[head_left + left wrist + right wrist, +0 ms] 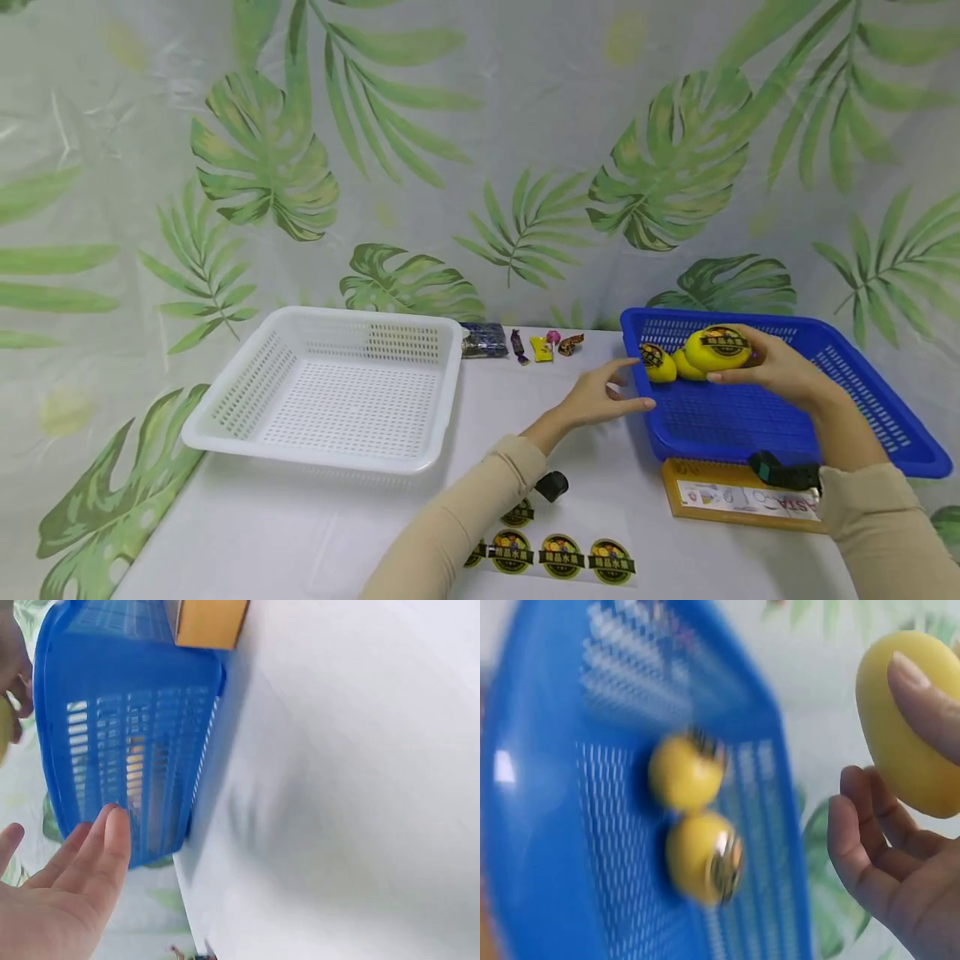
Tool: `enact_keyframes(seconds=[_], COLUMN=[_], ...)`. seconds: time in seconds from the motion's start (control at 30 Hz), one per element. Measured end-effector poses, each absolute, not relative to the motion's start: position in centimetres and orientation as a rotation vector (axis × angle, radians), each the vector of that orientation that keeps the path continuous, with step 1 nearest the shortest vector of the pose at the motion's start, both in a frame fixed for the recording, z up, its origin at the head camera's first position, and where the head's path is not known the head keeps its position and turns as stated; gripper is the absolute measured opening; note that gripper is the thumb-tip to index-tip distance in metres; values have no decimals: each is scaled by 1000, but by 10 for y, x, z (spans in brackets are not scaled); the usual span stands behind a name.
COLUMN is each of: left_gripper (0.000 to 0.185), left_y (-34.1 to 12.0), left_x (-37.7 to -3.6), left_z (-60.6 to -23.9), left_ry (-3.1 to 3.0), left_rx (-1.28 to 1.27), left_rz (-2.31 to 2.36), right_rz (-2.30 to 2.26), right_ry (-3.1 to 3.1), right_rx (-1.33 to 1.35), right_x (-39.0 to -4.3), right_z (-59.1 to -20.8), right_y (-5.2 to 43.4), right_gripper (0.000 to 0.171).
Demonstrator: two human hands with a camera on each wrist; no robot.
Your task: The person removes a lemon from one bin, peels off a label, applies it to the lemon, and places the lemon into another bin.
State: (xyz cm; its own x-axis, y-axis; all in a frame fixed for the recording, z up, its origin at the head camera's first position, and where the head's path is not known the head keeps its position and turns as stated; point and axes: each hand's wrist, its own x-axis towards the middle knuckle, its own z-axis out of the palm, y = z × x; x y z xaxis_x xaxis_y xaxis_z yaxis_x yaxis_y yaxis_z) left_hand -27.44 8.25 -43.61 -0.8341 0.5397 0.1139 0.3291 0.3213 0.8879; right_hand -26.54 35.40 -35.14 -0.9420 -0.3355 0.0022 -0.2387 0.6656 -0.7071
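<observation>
My right hand (780,367) holds a smooth, oval yellow fruit (717,347) above the blue basket (735,425), thumb pressed along its side. The fruit bears a dark round label in the head view. Inside the basket, near its back left corner, lie two more yellow fruits (686,771), both labelled. My left hand (597,395) is by the basket's left rim, fingers spread and nothing in it. In the left wrist view its fingers (97,855) are in front of the basket's slotted side; I cannot tell whether they touch it.
A white basket (322,460) stands on the left of the white table (247,517). Wrapped candies (542,348) and a dark packet (483,340) lie at the back. Round fruit labels (561,556) are in front, by a small black object (552,486). A pasta box (742,496) lies before the blue basket.
</observation>
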Motion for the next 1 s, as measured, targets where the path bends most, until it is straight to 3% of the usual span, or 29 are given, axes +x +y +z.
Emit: enact_keyframes(seconds=[0.33,0.5,0.8,1.0], left_gripper=[72,70,67,67], left_y=[110,109,111,111], left_x=[-271,-267,-262,-258], left_z=[-445,-454,-455,-454], left_ry=[2527,2474,2473,2445], left_rx=[742,686,660,626], left_rz=[1356,1478,1501,1514], right_rz=[-1201,-1163,-1128,-1125], right_ry=[2612,2625,2542,2507], right_rx=[-204,-118,5,20], right_x=[-310,-316,-328,-332], right_z=[-381,-401,-410,-421], right_y=[421,437,443,443], right_gripper=[89,84,92,79])
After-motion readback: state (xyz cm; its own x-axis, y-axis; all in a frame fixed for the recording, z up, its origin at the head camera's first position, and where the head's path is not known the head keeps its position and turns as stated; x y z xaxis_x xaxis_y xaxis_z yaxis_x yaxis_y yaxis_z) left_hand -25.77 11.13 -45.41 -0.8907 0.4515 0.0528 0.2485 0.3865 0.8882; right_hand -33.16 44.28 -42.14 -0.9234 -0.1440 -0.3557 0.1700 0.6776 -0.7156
